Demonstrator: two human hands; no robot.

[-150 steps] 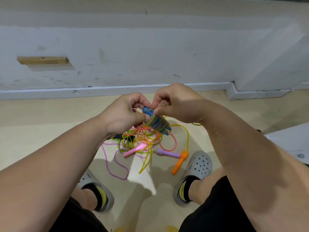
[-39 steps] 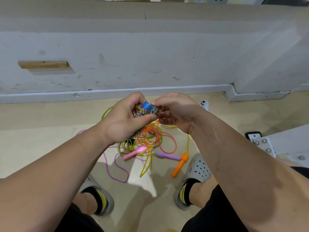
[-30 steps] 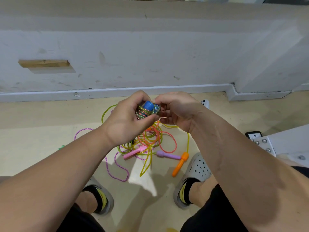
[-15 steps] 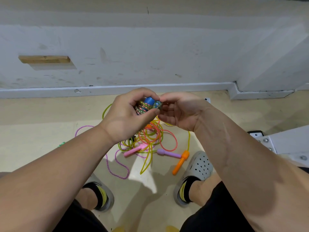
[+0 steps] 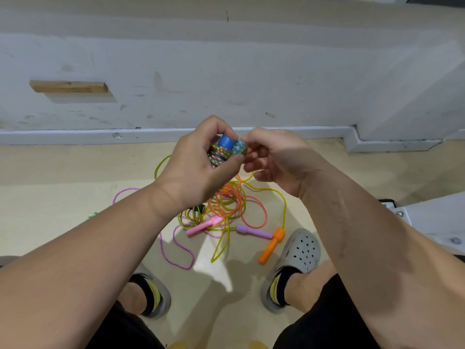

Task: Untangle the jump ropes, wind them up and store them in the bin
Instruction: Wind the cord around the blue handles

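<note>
My left hand (image 5: 198,170) is closed around a wound jump rope (image 5: 225,149) with blue handles and multicoloured cord, held upright above the floor. My right hand (image 5: 279,159) pinches the cord at the bundle's right side with thumb and forefinger. Below the hands a tangle of yellow-green and orange-pink ropes (image 5: 226,205) lies on the floor. A pink handle (image 5: 203,225), a purple handle (image 5: 254,231) and an orange handle (image 5: 271,245) stick out of it. A pink-purple braided rope (image 5: 176,245) loops to the left. No bin is in view.
A white wall with a baseboard (image 5: 75,134) runs across the back. My grey clogs (image 5: 299,255) stand on the pale floor either side of the tangle. A white metal part with screws (image 5: 427,222) sits at the right. A small green piece (image 5: 93,215) lies at the left.
The bundle has turned from lying tilted between both hands to standing upright in my left fist. My right hand has shifted from gripping it to pinching the cord at its side.
</note>
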